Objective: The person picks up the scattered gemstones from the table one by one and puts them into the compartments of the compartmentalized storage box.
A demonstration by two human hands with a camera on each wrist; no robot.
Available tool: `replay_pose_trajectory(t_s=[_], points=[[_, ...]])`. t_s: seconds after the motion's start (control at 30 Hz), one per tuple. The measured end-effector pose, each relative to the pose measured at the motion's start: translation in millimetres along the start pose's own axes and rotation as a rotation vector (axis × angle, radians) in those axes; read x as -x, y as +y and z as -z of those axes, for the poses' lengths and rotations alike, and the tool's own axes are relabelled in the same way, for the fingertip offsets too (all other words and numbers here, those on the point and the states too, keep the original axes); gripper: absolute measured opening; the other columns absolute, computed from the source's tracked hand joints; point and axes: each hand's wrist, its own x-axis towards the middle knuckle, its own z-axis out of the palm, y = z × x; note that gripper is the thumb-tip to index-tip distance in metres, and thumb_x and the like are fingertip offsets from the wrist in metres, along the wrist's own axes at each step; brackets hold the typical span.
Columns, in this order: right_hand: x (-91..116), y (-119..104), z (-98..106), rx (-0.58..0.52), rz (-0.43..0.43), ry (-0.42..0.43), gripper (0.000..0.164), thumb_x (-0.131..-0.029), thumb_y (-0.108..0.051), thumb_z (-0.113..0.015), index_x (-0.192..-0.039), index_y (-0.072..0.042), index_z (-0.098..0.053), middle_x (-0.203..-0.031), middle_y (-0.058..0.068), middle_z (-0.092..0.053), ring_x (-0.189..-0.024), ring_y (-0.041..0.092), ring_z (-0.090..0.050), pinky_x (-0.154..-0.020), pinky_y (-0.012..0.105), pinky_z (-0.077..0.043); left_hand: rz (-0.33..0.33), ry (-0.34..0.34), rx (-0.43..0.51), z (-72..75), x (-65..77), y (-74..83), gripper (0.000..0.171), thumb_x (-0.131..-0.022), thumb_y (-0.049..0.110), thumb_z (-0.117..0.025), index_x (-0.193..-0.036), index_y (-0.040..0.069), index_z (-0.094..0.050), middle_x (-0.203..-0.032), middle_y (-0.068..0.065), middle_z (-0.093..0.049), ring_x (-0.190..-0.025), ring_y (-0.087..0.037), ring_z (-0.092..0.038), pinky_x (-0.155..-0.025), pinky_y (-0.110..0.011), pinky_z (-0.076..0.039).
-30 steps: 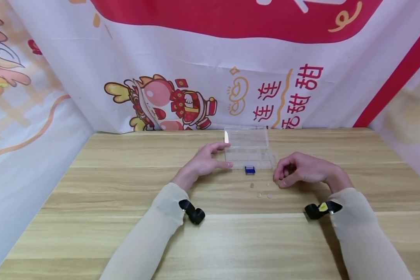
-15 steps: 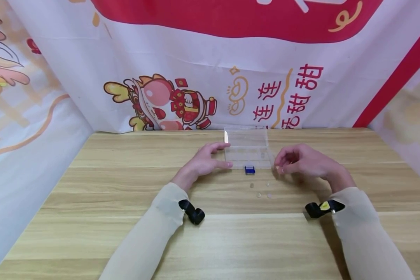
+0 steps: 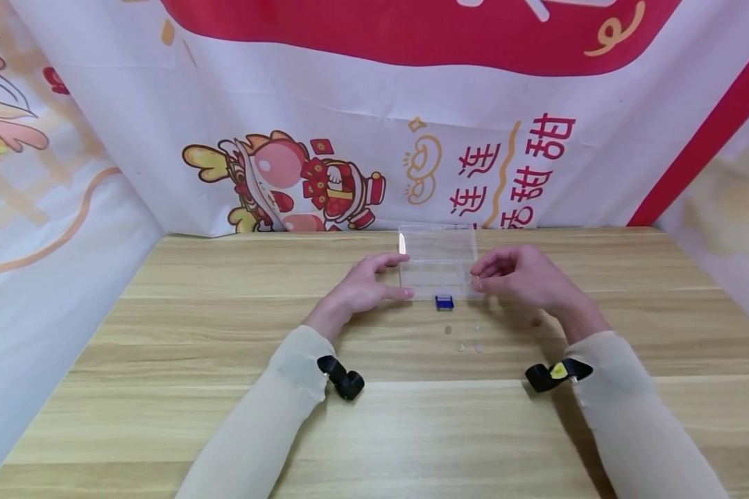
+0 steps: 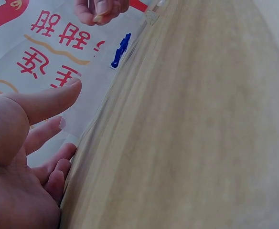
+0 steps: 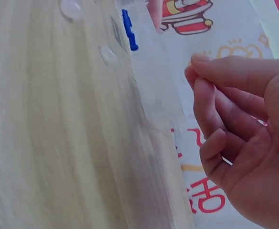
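Observation:
A clear plastic compartment box (image 3: 427, 292) lies on the table with its transparent lid (image 3: 440, 244) raised at the back. My left hand (image 3: 369, 283) is at the box's left side, thumb near the front corner and index finger near the hinge, both stretched out. Over the right-hand compartments, my right hand (image 3: 521, 278) pinches a tiny orange-tinted piece (image 4: 98, 19) between thumb and fingertips; most of it is hidden. A blue clasp (image 3: 444, 303) hangs at the box's front edge.
Several small roundish pieces (image 3: 461, 347), clear or pale, lie on the wooden table (image 3: 412, 436) in front of the box. One looks pinkish (image 5: 71, 8) in the right wrist view. A printed white cloth (image 3: 349, 90) stands behind the table.
My right hand has lifted from the table right of the box and moved left over its right compartments, carrying the tiny piece. The left hand has stayed where it was.

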Motion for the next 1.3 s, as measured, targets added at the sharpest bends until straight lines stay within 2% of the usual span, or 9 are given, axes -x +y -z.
replay_pose_trajectory(t_s=[0.2, 0.77, 1.1, 1.3], points=[[-2.0, -4.6, -8.7, -0.024, -0.02, 0.049, 0.024, -0.097, -0.021, -0.079, -0.119, -0.012, -0.077, -0.111, 0.01, -0.074, -0.099, 0.024, -0.066, -0.082, 0.029, -0.057, -0.006, -0.005, 0.002, -0.3, -0.2, -0.9, 0.069, -0.089, 0.026, -0.087, -0.151, 0.035, -0.058, -0.164, -0.001, -0.045, -0.153, -0.03, -0.037, -0.13, -0.057, -0.028], [-8.3, -10.2, -20.5, -0.081, -0.039, 0.148, 0.032, -0.098, -0.026, -0.078, -0.125, -0.012, -0.072, -0.116, 0.01, -0.072, -0.098, 0.021, -0.062, -0.077, 0.026, -0.054, -0.011, -0.001, -0.01, 0.4, -0.9, -1.9, 0.069, -0.089, 0.028, -0.087, -0.151, 0.035, -0.058, -0.164, 0.001, -0.047, -0.153, -0.029, -0.037, -0.13, -0.058, -0.026], [-13.2, -13.0, -28.5, -0.097, -0.042, 0.182, 0.024, -0.097, -0.02, -0.077, -0.119, -0.009, -0.075, -0.111, 0.01, -0.073, -0.095, 0.021, -0.063, -0.075, 0.026, -0.054, -0.017, -0.001, -0.007, 0.2, -1.2, -2.3, 0.068, -0.088, 0.027, -0.087, -0.15, 0.034, -0.059, -0.163, 0.001, -0.048, -0.153, -0.03, -0.037, -0.13, -0.058, -0.027], [-15.0, -13.9, -30.8, -0.092, -0.064, 0.185, 0.025, -0.098, -0.02, -0.077, -0.121, -0.01, -0.076, -0.112, 0.009, -0.072, -0.097, 0.022, -0.061, -0.076, 0.027, -0.053, -0.01, 0.0, -0.003, 0.5, -1.4, -2.3, 0.068, -0.089, 0.027, -0.087, -0.15, 0.035, -0.059, -0.163, 0.002, -0.048, -0.154, -0.029, -0.036, -0.13, -0.058, -0.026]])
